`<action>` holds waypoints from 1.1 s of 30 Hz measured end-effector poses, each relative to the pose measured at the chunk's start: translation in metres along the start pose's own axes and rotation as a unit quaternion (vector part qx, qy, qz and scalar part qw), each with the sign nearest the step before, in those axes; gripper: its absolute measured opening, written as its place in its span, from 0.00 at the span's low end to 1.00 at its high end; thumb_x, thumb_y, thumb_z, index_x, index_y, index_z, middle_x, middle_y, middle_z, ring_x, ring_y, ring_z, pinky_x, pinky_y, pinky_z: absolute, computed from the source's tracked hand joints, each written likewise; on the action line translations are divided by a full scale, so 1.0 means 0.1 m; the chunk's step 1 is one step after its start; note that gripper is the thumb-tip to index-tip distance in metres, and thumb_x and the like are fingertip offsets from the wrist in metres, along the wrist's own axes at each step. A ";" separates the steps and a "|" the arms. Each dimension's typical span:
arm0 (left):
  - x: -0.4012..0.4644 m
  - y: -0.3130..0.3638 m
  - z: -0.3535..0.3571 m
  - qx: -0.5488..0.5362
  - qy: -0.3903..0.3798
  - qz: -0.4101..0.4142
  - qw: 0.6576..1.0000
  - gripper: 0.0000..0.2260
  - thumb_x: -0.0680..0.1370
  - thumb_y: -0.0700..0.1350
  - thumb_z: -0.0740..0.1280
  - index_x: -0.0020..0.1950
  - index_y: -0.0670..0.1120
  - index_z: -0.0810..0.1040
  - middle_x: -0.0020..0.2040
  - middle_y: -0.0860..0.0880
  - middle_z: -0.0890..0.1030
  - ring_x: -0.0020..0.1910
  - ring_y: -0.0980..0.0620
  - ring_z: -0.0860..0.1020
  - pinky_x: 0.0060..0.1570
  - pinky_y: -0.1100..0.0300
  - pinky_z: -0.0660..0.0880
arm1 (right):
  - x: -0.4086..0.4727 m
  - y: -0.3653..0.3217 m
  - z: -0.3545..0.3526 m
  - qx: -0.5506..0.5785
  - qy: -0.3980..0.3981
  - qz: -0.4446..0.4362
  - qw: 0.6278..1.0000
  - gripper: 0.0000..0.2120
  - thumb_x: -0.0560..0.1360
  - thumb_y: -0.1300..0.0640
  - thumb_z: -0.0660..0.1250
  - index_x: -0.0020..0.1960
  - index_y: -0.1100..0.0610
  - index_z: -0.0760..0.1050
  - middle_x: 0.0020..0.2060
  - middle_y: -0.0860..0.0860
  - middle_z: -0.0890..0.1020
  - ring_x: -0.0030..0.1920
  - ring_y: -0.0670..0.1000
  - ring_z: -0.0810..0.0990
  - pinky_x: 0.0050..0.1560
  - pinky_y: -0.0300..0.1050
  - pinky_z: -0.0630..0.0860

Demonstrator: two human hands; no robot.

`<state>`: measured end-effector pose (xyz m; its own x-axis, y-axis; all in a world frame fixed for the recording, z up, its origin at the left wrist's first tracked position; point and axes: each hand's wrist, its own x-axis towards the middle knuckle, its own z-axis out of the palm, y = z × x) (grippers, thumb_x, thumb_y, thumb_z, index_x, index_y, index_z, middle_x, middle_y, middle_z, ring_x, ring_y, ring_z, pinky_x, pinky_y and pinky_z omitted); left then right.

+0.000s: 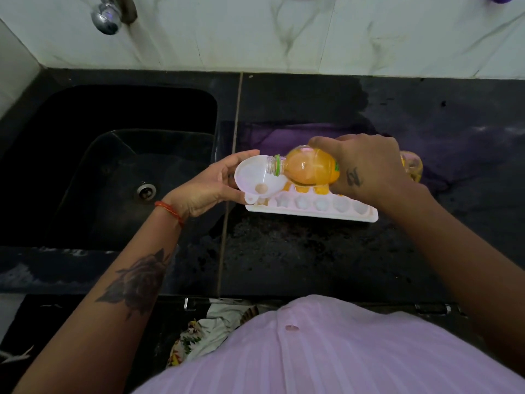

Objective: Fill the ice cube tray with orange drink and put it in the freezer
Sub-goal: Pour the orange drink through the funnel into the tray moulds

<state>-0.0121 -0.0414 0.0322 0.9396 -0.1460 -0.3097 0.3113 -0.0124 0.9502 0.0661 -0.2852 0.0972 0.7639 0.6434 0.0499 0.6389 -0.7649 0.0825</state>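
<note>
A white ice cube tray (366,216) lies on the black counter just right of the sink. Its far row holds orange drink, while the near row looks pale. Over the tray's left end my left hand (210,186) holds a white funnel (252,173). My right hand (366,166) grips a clear bottle of orange drink (309,167), tipped on its side. The uncapped mouth of the bottle rests inside the funnel's bowl. No stream of drink shows at the mouth.
A deep black sink (119,166) with a drain lies at the left, and a chrome tap (106,17) sticks out of the marble wall above it. Behind my right hand a second orange container (413,166) is partly hidden. The counter's front edge (284,291) runs near my body.
</note>
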 end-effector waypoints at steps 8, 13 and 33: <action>0.01 0.02 0.02 -0.006 -0.002 0.000 1.000 0.39 0.65 0.25 0.69 0.73 0.47 0.66 0.65 0.50 0.75 0.59 0.54 0.78 0.53 0.57 0.79 | -0.02 0.02 0.04 -0.008 0.018 -0.005 1.000 0.31 0.69 0.52 0.71 0.68 0.44 0.63 0.52 0.54 0.81 0.50 0.60 0.78 0.46 0.50 0.72; 0.01 0.03 0.03 -0.010 0.002 0.003 1.000 0.38 0.66 0.23 0.67 0.72 0.47 0.66 0.62 0.52 0.76 0.56 0.56 0.80 0.48 0.59 0.80 | -0.03 0.02 0.01 -0.004 0.011 0.000 1.000 0.32 0.68 0.51 0.72 0.69 0.43 0.63 0.52 0.53 0.80 0.51 0.60 0.78 0.42 0.46 0.66; 0.19 0.03 0.15 -0.021 -0.043 0.011 0.999 0.38 0.66 0.23 0.68 0.71 0.50 0.67 0.69 0.47 0.71 0.62 0.51 0.76 0.55 0.57 0.78 | -0.25 0.20 -0.04 0.018 0.004 0.040 0.999 0.33 0.67 0.51 0.72 0.69 0.43 0.63 0.53 0.52 0.80 0.53 0.60 0.78 0.41 0.45 0.63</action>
<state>0.0044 -0.0585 0.0298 0.9310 -0.2306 -0.2830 0.2982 0.0332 0.9539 0.0597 -0.3168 0.1018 0.8122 0.5801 0.0620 0.5786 -0.8145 0.0428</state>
